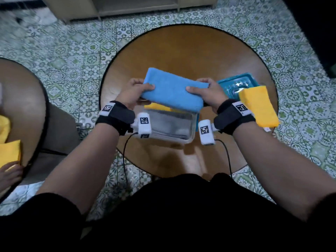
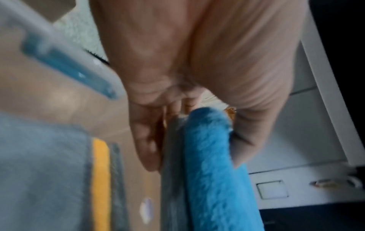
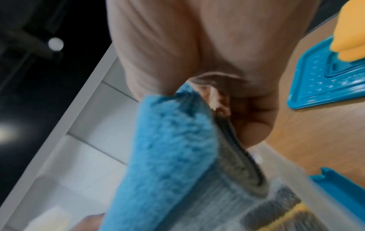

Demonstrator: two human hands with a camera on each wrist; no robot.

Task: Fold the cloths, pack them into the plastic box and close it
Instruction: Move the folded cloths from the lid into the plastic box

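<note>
A folded blue cloth hangs in the air over the far part of the clear plastic box. My left hand grips its left end and my right hand grips its right end, thumbs on top. Both wrist views show the blue cloth pinched between thumb and fingers, with a grey layer against it. Inside the box lie a folded grey cloth and a yellow cloth. The teal lid lies on the table to the right, with a folded yellow cloth partly on it.
The box stands on a round wooden table over a patterned tile floor. A second round table at the left carries yellow cloths, with another person's hand at its edge. Cables hang from my wrist cameras.
</note>
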